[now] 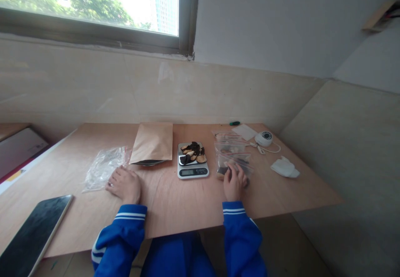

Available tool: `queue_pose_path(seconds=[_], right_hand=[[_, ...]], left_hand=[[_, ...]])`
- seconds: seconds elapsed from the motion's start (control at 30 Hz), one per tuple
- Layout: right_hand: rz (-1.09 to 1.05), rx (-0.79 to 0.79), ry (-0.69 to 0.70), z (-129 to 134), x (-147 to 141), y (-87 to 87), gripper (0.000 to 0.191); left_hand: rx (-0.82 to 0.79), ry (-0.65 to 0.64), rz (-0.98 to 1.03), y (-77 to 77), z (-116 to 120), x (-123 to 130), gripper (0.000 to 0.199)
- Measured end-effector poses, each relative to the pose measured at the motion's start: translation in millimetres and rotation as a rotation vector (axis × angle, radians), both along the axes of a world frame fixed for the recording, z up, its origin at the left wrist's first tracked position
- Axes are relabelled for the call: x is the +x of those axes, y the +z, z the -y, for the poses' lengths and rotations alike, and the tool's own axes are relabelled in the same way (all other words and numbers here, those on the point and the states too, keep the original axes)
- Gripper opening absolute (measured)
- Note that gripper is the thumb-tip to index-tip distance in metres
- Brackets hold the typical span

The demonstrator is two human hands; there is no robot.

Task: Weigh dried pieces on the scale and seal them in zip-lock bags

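Far to the left of my left hand a dark, glossy tablet (37,231) is lying flat at the table (175,210) edge. My left hand (124,184) is resting palm down on the wood, fingers spread and holding nothing, its fingertips touching the near corner of a crinkled clear bag (104,168) that is lying limp and empty-looking. Just beyond that hand a flat brown paper pouch (152,143) is lying with its open mouth toward me. Between my hands, a little further off, a small scale (192,160) with a steel plate is carrying a loose heap of dark and tan dried slices (192,152), curled and uneven. My right hand (234,182) is curling over the near end of a stack of clear zip bags (231,154), fingers bent onto a bag that seems to be holding more slices; whether I am pinching it or only pressing, I cannot tell. I judge I am weighing out portions and reaching for more, so the next move is calling for a light pinch on brittle pieces. Right of that hand, well apart, are lying a round white device (264,138) with its cord and a crumpled white cloth (285,168).
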State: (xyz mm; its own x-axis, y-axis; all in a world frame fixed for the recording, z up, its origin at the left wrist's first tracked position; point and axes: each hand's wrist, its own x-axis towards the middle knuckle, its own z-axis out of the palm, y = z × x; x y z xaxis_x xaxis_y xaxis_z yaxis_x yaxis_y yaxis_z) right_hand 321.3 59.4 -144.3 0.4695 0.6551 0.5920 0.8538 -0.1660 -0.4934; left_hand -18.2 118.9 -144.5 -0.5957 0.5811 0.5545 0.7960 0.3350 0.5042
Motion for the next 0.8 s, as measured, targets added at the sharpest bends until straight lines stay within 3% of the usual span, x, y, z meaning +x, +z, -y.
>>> queue_pose_path(seconds=[0.13,0.23,0.33,0.43,0.5,0.57,0.67,0.8], right_hand=[[0.099,-0.036,0.047,-14,13,-7.9,0.034],[0.159,-0.044,0.127,-29,29,-10.6,0.034],[0.163,0.012,0.17,-36,39,-7.5,0.031],[0.072,0.123,0.148,-26,25,3.0,0.028],[-0.051,0.167,0.245,-10,-3,13.7,0.027],[-0.199,0.136,0.52,9,-42,26.7,0.026],[-0.404,0.02,0.808,32,-101,49.6,0.034],[-0.583,-0.027,0.835,40,-138,77.1,0.026]], left_hand=[[-0.202,0.036,-0.064,4.9,4,-10,0.035],[-0.219,0.079,0.027,13.9,6,-14,0.03],[-0.002,0.155,0.136,20.2,7,-14,0.033],[0.27,0.14,0.144,19.6,9,-8,0.035],[0.401,0.005,0.09,16.4,14,4,0.03],[0.523,-0.22,-0.008,12.8,24,25,0.021],[0.683,-0.511,-0.094,9.8,47,64,0.015],[0.658,-0.923,-0.189,11.6,73,96,0.026]])
